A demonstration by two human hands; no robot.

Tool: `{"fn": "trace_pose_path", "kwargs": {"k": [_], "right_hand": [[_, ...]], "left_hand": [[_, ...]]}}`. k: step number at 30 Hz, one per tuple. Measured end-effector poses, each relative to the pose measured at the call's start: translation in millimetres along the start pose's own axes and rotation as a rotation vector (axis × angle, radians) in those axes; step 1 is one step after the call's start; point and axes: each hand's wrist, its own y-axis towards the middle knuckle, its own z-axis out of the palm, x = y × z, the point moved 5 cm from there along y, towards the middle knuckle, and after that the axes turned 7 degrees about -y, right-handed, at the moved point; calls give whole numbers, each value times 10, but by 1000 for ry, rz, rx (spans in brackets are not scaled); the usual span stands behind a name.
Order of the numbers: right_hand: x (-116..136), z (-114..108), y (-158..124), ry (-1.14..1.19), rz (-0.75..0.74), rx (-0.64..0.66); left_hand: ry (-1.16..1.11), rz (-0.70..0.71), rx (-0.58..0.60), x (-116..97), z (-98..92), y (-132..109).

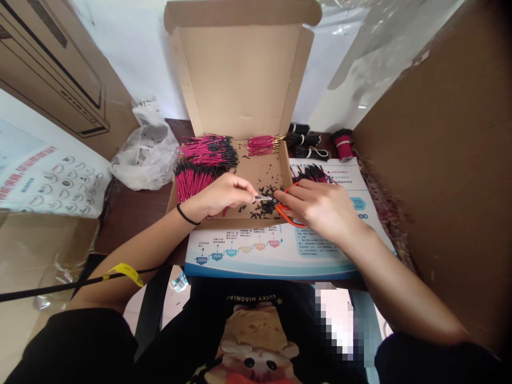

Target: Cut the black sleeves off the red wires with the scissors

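Note:
My left hand (229, 195) is closed in a pinch over the open cardboard box (260, 221). Between its fingertips is the dark end of a wire (257, 197); most of the wire is hidden by the hand. The orange-handled cutting pliers (288, 214) are gripped in my right hand (320, 202), their silver jaws pointing left and meeting the wire's end. Small black cut pieces (266, 208) lie scattered in the box below the jaws. Red wires with black ends (196, 181) are piled in the box's left side, beside my left hand.
A bundle of red wires (264, 145) lies at the box's back. Tied black bundles (306, 140) and a tied red bundle (343, 144) stand behind right. More wires (312, 173) lie on the printed sheet (240, 266). A plastic bag (146, 152) sits left; large cartons (448, 160) flank the table.

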Motion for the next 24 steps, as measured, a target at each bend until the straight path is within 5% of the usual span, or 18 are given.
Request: {"fn": "trace_pose_path", "kwargs": {"k": [11, 24], "right_hand": [[-31, 86, -42, 26, -39, -35], [-51, 199, -73, 88, -28, -15]], "left_hand": [[-139, -108, -16, -8, 60, -11], [-182, -75, 61, 63, 10, 37]]}}
